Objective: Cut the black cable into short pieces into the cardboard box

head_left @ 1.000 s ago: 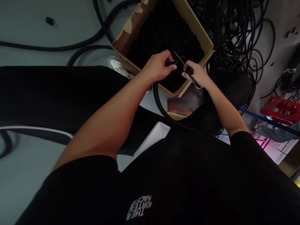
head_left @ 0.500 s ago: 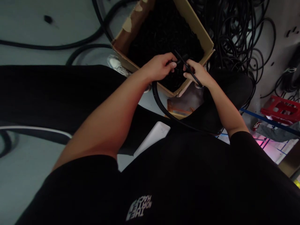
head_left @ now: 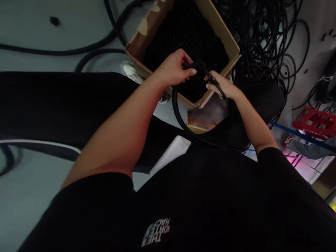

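Observation:
My left hand (head_left: 176,68) is closed around a black hose (head_left: 179,115) over the near part of the cardboard box (head_left: 222,26). The hose loops down from that hand and across my lap. In my right hand (head_left: 220,84) are black-handled scissors (head_left: 220,90), with the fingers through or around the handles. Their dark blades point up and left, close to the hose end by my left fingers. Whether the blades touch the hose is too dark to tell. Many short black pieces (head_left: 189,31) fill the box beneath both hands.
Tangled black cables (head_left: 262,45) lie right of the box. Thick black hose (head_left: 65,52) crosses the floor at left. A white slab-like device (head_left: 173,150) rests on my lap. Far right are a red plastic stool (head_left: 315,122) and another person's leg (head_left: 304,147).
My left hand has shifted slightly left and turned, with the hose in it. The scissors have tilted a little, and their blades stand out less. My right hand has lowered slightly.

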The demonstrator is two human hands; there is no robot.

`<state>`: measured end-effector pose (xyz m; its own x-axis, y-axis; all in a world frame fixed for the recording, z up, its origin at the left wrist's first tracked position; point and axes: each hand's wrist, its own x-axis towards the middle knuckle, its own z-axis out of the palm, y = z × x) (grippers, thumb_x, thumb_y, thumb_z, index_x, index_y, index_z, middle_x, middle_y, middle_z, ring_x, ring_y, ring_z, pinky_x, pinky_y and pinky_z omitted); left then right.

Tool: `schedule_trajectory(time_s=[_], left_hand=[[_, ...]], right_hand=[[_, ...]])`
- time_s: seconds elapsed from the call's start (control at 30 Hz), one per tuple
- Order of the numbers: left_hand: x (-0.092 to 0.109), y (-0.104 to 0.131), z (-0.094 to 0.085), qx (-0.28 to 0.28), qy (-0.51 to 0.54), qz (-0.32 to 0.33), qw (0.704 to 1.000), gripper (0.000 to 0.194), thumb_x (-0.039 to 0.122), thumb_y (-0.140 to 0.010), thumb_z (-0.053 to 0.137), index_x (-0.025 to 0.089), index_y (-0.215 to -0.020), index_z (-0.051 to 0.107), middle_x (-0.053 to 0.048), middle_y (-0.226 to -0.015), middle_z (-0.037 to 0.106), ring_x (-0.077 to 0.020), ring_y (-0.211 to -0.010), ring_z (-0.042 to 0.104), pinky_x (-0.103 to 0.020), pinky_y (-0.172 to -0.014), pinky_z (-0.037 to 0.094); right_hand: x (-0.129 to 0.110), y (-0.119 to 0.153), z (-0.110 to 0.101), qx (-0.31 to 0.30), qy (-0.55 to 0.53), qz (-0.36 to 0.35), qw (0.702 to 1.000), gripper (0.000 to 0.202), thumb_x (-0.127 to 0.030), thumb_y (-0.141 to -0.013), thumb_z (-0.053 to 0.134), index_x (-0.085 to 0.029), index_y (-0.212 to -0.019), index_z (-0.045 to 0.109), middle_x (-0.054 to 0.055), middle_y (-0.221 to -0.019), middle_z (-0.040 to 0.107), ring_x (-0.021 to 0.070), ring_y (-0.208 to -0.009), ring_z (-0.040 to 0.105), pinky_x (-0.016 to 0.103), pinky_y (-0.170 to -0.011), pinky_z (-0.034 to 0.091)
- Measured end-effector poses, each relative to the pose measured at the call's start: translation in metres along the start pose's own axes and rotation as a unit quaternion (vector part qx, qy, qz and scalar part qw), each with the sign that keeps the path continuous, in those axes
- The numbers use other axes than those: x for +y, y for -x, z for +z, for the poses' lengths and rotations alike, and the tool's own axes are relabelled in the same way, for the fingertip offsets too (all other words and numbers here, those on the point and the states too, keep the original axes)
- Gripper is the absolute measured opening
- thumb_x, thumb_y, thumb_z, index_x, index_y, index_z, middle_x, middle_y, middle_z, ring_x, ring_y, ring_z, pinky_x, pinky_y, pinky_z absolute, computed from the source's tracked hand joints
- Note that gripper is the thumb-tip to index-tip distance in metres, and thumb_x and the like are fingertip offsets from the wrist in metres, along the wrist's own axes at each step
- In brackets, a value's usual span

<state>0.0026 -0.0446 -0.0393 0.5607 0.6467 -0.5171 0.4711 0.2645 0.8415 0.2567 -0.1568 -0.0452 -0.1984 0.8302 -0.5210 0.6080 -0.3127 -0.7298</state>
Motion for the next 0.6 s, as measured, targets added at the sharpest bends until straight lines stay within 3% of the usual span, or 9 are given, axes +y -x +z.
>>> schedule_trajectory(time_s=[0.17, 0.4, 0.6], left_hand=[[0.009, 0.005, 0.007, -0.027, 0.005, -0.023, 0.999, 0.09, 0.082, -0.067, 0.099, 0.031, -0.134, 0.07, -0.005, -0.106, 0.086, -0.0335, -0.107, 0.077, -0.063, -0.097, 0.064], [0.024, 0.012, 0.013, -0.046, -0.077, -0.04, 0.995, 0.094, 0.095, -0.077, 0.081, 0.026, -0.14, 0.068, -0.004, -0.107, 0.086, -0.034, -0.127, 0.079, -0.062, -0.107, 0.058], [0.016, 0.009, 0.014, 0.0, -0.044, -0.028, 0.999, 0.091, 0.093, -0.07, 0.086, 0.028, -0.132, 0.071, -0.004, -0.105, 0.085, -0.0314, -0.113, 0.08, -0.057, -0.099, 0.06]], right_hand=[[-0.001, -0.005, 0.007, -0.012, 0.014, -0.013, 1.0, 0.045, -0.054, -0.106, 0.082, -0.025, -0.135, 0.064, 0.01, -0.125, 0.075, 0.0318, -0.119, 0.072, 0.057, -0.12, 0.065], [0.009, -0.016, 0.016, 0.004, 0.033, -0.027, 0.999, 0.041, -0.05, -0.111, 0.078, -0.024, -0.137, 0.059, 0.012, -0.133, 0.075, 0.032, -0.124, 0.072, 0.058, -0.122, 0.064], [0.011, -0.017, 0.02, -0.001, 0.023, -0.045, 0.999, 0.041, -0.049, -0.115, 0.073, -0.022, -0.142, 0.059, 0.011, -0.134, 0.074, 0.0303, -0.125, 0.071, 0.056, -0.123, 0.064]])
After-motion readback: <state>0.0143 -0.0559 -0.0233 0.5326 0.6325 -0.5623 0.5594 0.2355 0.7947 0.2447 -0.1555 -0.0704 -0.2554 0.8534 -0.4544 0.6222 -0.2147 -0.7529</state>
